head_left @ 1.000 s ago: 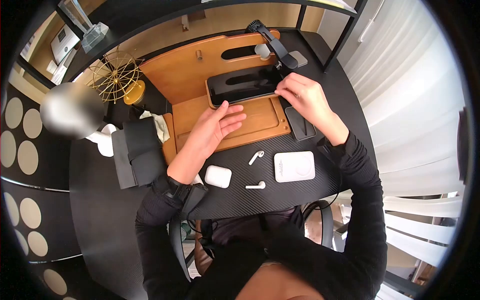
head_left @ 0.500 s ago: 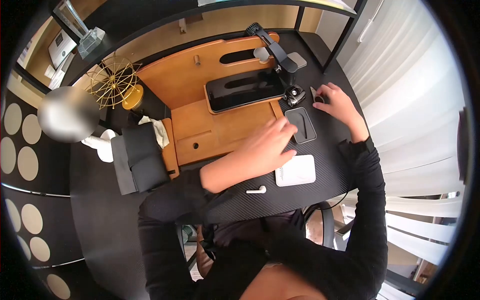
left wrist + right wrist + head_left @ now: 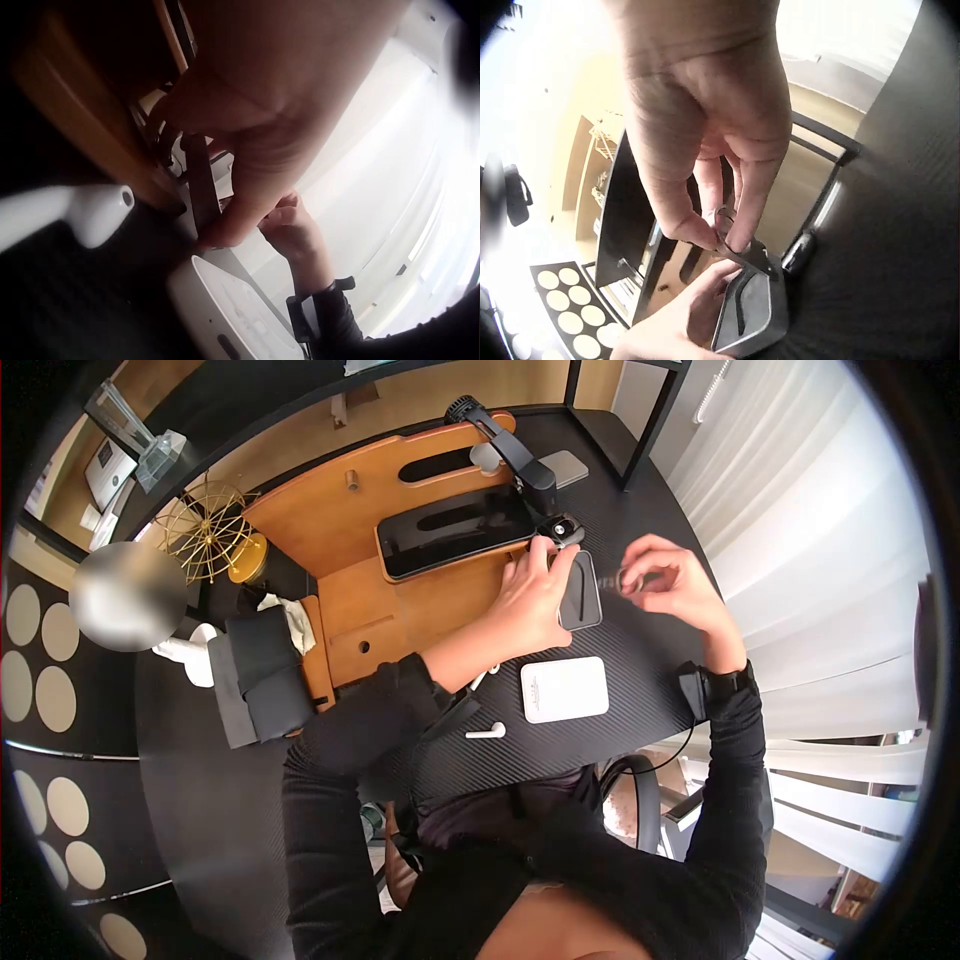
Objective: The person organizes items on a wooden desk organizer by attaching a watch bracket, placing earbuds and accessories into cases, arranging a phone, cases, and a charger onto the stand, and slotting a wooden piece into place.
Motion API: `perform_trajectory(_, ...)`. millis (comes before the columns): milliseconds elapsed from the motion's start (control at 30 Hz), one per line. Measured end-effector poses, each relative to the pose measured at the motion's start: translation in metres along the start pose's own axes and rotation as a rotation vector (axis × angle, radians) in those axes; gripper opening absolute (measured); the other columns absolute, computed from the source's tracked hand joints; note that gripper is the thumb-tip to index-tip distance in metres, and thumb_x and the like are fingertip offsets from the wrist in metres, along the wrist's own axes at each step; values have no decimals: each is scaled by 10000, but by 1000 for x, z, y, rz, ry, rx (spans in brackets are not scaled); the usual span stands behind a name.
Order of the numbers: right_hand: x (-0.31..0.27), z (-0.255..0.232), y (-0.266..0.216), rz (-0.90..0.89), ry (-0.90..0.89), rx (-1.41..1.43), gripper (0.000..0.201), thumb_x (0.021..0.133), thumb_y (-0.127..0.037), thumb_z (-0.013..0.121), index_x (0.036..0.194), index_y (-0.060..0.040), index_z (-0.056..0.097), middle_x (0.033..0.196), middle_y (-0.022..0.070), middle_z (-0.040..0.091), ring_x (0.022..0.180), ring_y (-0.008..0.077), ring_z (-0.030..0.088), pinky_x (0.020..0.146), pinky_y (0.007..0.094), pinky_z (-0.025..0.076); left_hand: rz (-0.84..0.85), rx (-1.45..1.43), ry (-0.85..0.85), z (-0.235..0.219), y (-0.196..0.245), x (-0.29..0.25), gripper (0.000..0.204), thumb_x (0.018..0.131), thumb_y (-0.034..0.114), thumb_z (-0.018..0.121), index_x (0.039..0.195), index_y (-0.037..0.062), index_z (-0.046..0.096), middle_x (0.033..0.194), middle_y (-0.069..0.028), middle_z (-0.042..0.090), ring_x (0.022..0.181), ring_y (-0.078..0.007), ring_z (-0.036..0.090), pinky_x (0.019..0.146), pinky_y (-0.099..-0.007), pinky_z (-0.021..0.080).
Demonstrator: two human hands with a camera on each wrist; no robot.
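My left hand (image 3: pixel 530 600) grips a shallow dark grey tray (image 3: pixel 582 595) with a curved groove, thumb at the near edge and fingers at the far one. In the right wrist view the tray (image 3: pixel 754 319) shows its raised rim. Just right of it, my right hand (image 3: pixel 675 585) pinches a small flat metal piece with a ring (image 3: pixel 748 259) between thumb and fingertips; its exact kind I cannot tell. The piece points toward the tray and overlaps its corner in the right wrist view. A black watch (image 3: pixel 562 528) lies beyond my left fingertips.
A black phone (image 3: pixel 455 535) leans on the brown desk organizer (image 3: pixel 345 595). Near me lie a white power bank (image 3: pixel 565 690) and two white earbuds, one (image 3: pixel 487 731) in full sight. A black headphone-like arm (image 3: pixel 520 460) rises behind; a folded black case (image 3: pixel 265 670) sits left.
My left hand has moved from above the organizer onto the tray. My right hand went from the phone's corner to the small ringed piece on the desk, and has brought it left toward the tray.
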State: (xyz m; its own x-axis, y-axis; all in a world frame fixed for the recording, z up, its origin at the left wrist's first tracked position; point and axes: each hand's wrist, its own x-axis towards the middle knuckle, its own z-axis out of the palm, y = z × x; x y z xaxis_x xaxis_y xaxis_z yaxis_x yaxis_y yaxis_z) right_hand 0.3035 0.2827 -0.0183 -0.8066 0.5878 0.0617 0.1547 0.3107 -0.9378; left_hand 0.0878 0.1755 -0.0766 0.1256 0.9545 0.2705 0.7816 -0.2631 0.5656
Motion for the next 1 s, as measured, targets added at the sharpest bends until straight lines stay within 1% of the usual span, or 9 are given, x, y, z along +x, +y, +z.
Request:
perform_trajectory(133,-1,-1,-6,-72,8,164,354,695,117,594,1004,1,719,1120,80,594,919,133,621,781,252,545,0,-368,-18,-9,1,-10,1009,542,-17,719,1447,97,288,1245,-172,310,1226,-399,432,965,-399,449)
perform_trajectory(267,2,19,-19,-82,-246,78,413,699,131,576,1060,-11,719,1149,105,627,932,161,638,785,262,551,-10,-451,-36,-21,2,-28,1089,537,-42,742,1480,83,211,1310,-175,277,1074,-333,515,901,-373,478)
perform_trajectory(333,7,30,-27,-109,-271,52,388,716,130,593,1055,-9,720,1152,114,639,919,159,644,792,267,553,-217,-787,-307,-33,0,-38,1131,565,-80,727,1510,117,139,1350,-158,265,1139,-296,514,927,-359,473)
perform_trajectory(467,20,52,-36,-119,-307,72,304,769,160,570,997,25,719,1173,135,654,952,185,658,856,312,556,-328,-1337,-332,-50,3,-65,1196,613,-180,667,1546,166,3,1537,-158,112,1343,-295,386,1004,-389,455)
perform_trajectory(500,24,58,-38,-148,-332,53,296,779,156,578,1004,23,718,1173,138,658,970,194,661,862,312,555,-283,-1415,-326,-51,2,-71,1180,599,-165,571,1551,218,-11,1568,-114,32,1445,-275,171,968,-552,510)
perform_trajectory(667,38,78,-42,-224,-419,-107,264,824,121,605,1046,22,705,1168,161,666,1001,230,669,883,327,550,-307,-1502,-301,-69,0,-92,1134,659,-195,558,1550,189,-28,1572,-84,17,1446,-276,161,915,-551,541)
perform_trajectory(867,47,89,-40,-188,-498,-23,331,804,112,624,1103,-6,700,1194,162,662,1010,256,668,870,348,549,-419,-1471,-269,-67,-6,-105,1006,818,-72,633,1551,154,-18,1509,-143,249,1314,-260,418,885,-493,568)
perform_trajectory(933,48,95,-41,-230,-480,-85,344,791,104,640,1105,-19,705,1198,160,662,1020,258,661,861,353,546,-432,-1407,-204,-67,-6,-106,826,884,14,633,1530,72,121,1372,-131,453,1165,-219,557,872,-465,577)
perform_trajectory(1000,46,103,-46,-492,-367,-339,361,751,59,693,1095,-48,713,1088,109,707,1019,220,630,881,348,522,-494,-1385,-229,-71,-6,-104,702,911,59,626,1484,42,221,1308,-102,504,1119,-187,578,862,-428,578)
